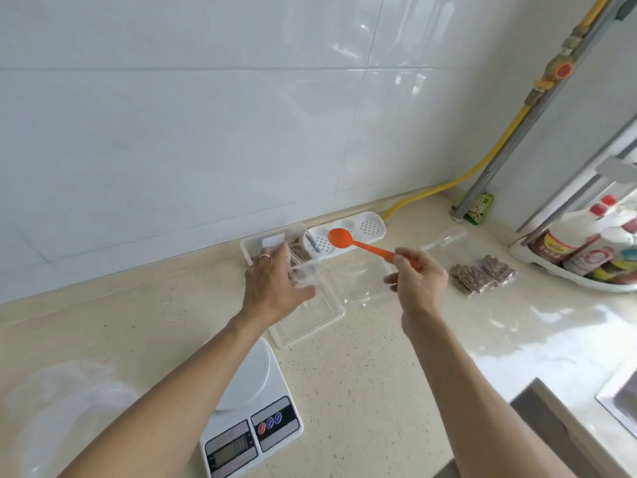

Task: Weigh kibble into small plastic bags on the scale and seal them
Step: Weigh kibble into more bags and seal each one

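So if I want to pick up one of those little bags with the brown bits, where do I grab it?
Pinch a filled bag from above at its flat, empty-looking edge; it lies flat on the counter, and its middle bulges with kibble.

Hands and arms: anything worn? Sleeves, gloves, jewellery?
Both forearms are bare as far as the frame shows, with no sleeves and no gloves. The left hand wears a plain silver-coloured ring on one finger. The right hand shows nothing worn.

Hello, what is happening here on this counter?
A person is portioning kibble. The right hand holds an orange spoon, its bowl empty. The left hand grips a small clear bag by the kibble container. Two filled bags lie to the right. The scale carries nothing.
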The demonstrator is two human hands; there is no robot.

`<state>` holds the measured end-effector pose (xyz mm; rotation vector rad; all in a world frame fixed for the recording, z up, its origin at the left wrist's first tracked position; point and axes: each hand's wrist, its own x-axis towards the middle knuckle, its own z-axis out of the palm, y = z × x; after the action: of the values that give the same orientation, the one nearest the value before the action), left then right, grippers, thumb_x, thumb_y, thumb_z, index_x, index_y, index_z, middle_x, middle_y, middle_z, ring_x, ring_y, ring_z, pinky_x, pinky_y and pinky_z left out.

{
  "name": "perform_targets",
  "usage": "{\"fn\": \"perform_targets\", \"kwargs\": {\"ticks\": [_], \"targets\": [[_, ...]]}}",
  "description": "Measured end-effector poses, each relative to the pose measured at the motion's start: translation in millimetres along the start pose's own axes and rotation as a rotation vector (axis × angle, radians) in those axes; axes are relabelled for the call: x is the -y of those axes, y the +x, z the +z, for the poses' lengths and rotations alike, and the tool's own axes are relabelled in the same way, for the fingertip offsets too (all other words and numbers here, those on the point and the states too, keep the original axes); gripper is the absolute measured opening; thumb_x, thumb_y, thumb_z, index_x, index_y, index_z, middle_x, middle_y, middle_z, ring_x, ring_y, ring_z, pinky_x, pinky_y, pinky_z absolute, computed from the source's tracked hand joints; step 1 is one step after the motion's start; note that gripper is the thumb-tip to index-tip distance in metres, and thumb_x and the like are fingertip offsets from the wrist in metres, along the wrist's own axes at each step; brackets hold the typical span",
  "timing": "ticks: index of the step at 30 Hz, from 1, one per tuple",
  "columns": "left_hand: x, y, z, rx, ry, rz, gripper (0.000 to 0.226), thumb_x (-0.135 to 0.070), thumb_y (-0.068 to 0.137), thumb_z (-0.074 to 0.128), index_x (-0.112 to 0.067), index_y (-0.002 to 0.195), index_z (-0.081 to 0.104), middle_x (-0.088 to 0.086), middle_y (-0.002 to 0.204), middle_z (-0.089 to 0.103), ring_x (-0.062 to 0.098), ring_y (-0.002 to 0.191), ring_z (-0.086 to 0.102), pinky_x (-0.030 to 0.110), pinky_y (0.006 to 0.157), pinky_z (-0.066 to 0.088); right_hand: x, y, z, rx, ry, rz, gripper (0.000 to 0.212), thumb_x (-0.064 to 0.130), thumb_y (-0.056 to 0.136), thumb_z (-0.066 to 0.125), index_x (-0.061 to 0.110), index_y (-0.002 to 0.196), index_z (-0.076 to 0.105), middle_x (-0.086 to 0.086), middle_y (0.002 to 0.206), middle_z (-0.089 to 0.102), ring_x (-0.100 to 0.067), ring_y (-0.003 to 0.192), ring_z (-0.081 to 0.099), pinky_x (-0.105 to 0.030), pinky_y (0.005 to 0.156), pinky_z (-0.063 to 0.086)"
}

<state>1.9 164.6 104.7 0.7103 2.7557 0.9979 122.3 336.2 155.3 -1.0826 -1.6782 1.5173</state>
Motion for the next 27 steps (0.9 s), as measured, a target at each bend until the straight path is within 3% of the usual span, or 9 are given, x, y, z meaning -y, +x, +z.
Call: {"fn": "perform_targets", "kwargs": {"ticks": [7,12,14,17,22,25,27], "targets": [[-19.7,-38.7,37.8,0.140,0.045,0.180,0.106,-0.057,0.064,0.077,-0.014,0.148,0.028,0.013,0.129,0.050,0.031,0.124,0.041,0.046,0.105,0.034,-115.0,-48.4,-53.6,-0.140,0.107,0.482,0.015,0.000,0.088,0.062,0.014,0.091,0.068,-0.013,0.093,0.074,-0.018,0.059,0.058,-0.028,0.055,0.045],[-25.9,-55.3,52.8,0.192,0.081,0.256,0.106,-0.053,0.061,0.082,-0.010,0.144,0.033,0.012,0.119,0.051,0.031,0.116,0.045,0.045,0.101,0.038,-165.5,-87.6,-65.1,-0.186,0.138,0.618,0.009,0.005,0.089,0.064,0.012,0.093,0.069,-0.012,0.095,0.074,-0.020,0.069,0.061,-0.030,0.060,0.048],[-27.7,-58.9,53.0,0.195,0.089,0.276,0.106,-0.051,0.062,0.083,-0.010,0.146,0.032,0.010,0.117,0.050,0.030,0.115,0.046,0.044,0.101,0.038,-171.8,-93.2,-67.6,-0.174,0.108,0.608,0.002,0.013,0.088,0.069,0.014,0.090,0.071,-0.011,0.095,0.073,-0.019,0.073,0.061,-0.029,0.063,0.049],[-30.8,-62.6,50.0,0.179,0.088,0.299,0.097,-0.049,0.063,0.083,-0.007,0.138,0.039,0.004,0.106,0.047,0.030,0.111,0.047,0.042,0.097,0.038,-172.8,-94.5,-70.7,-0.125,-0.026,0.535,0.016,0.034,0.085,0.075,0.018,0.085,0.074,-0.001,0.090,0.071,-0.016,0.080,0.061,-0.030,0.072,0.049],[-29.6,-65.6,46.6,0.172,0.079,0.284,0.102,-0.052,0.063,0.083,-0.011,0.143,0.034,0.007,0.111,0.049,0.028,0.111,0.046,0.042,0.100,0.038,-149.7,-86.9,-66.4,-0.106,-0.446,0.442,0.034,0.060,0.084,0.063,0.027,0.083,0.072,0.011,0.085,0.070,-0.018,0.093,0.064,-0.044,0.096,0.047],[-28.6,-67.4,43.8,0.171,0.062,0.292,0.107,-0.054,0.063,0.082,-0.013,0.146,0.030,0.002,0.105,0.044,0.026,0.109,0.046,0.042,0.099,0.039,-116.6,-78.9,-57.4,-0.038,-0.345,0.297,0.050,0.051,0.092,0.057,0.004,0.084,0.070,-0.008,0.089,0.072,-0.027,0.090,0.065,-0.044,0.084,0.050],[-31.3,-69.8,41.3,0.178,0.020,0.292,0.109,-0.056,0.062,0.083,-0.013,0.147,0.029,-0.001,0.103,0.041,0.025,0.108,0.047,0.043,0.099,0.041,-85.8,-73.7,-49.5,0.068,-0.251,0.207,0.051,0.048,0.095,0.054,0.001,0.087,0.072,-0.011,0.086,0.072,-0.022,0.081,0.066,-0.040,0.077,0.052]]}}
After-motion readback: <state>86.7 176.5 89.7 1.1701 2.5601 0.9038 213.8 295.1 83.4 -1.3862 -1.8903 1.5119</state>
